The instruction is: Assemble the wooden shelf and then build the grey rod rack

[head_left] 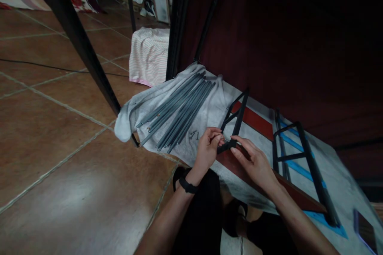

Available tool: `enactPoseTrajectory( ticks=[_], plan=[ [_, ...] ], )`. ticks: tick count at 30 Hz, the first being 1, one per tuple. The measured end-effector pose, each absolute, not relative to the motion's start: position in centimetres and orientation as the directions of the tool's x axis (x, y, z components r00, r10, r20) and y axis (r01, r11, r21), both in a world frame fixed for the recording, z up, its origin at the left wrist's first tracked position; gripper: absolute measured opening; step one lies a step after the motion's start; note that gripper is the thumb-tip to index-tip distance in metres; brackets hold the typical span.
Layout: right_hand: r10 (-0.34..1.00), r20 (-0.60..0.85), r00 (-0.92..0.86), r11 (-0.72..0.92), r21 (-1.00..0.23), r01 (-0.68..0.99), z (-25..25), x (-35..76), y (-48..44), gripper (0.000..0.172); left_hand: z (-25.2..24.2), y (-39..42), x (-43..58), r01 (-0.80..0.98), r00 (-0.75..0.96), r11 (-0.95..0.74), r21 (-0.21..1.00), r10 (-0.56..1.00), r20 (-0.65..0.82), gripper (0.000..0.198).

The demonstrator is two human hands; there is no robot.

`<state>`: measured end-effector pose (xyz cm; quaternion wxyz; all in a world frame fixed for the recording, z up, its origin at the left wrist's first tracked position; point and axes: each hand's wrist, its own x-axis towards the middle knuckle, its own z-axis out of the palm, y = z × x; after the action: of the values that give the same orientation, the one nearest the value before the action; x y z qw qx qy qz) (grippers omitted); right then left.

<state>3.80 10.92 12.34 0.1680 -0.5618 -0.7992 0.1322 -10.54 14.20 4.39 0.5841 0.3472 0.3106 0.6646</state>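
Forearms (167, 221) nearest, stretched over front edge of pale cloth (338, 167). Left hand (209, 142) — fingertips narrow, pinching thin metal piece (226, 140), perhaps screw. Right hand (254, 160) holds lower corner of black metal frame (238, 121) between thumb and finger, near same front edge. Frame probably stiff, rather light, not fragile; smooth bars may slip somewhat — side bar near corner should give best hold.

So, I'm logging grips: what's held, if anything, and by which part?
Right hand: black frame, by its near corner. Left hand: seemingly something thin, too small to identify.
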Motion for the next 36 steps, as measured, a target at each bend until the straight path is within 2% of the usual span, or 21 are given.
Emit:
enactPoseTrajectory(
  ticks=[5,7,10,12,18,26,32,36],
  plan=[
    [0.940,0.103,-0.325,0.336,-0.426,0.840,12.6,3.6,11.2,0.038,3.8,14.5,-10.3,-0.667,-0.026,0.016,0.745,0.999,-0.045,0.006],
    [0.937,0.108,-0.332,0.345,-0.430,0.834,12.6,3.8,11.3,0.038,3.6,14.5,-10.4,-0.658,-0.015,0.053,0.751,0.996,-0.084,0.006],
    [0.928,0.113,-0.354,0.368,-0.413,0.833,12.5,4.1,11.4,0.037,3.7,14.3,-10.9,-0.508,-0.187,-0.109,0.854,0.982,0.014,0.009],
    [0.926,0.114,-0.360,0.374,-0.404,0.835,12.4,4.2,11.4,0.037,4.1,14.1,-11.2,-0.436,-0.245,-0.207,0.876,0.964,0.106,0.009],
    [0.927,0.133,-0.350,0.374,-0.389,0.842,12.1,4.0,11.5,0.038,4.9,14.0,-10.8,-0.454,-0.109,-0.196,0.869,0.980,0.164,0.008],
    [0.926,0.138,-0.350,0.376,-0.378,0.846,11.8,4.2,11.4,0.038,4.8,14.2,-10.6,-0.309,-0.067,-0.238,0.921,0.971,0.229,0.009],
    [0.914,0.170,-0.368,0.405,-0.386,0.829,11.8,4.0,11.3,0.037,5.0,14.1,-10.3,-0.363,-0.007,-0.196,0.911,0.978,0.208,0.007],
    [0.910,0.178,-0.375,0.415,-0.410,0.812,11.9,4.0,11.2,0.038,5.5,13.9,-10.4,-0.255,-0.044,-0.205,0.945,0.979,0.200,0.007]
  ],
)
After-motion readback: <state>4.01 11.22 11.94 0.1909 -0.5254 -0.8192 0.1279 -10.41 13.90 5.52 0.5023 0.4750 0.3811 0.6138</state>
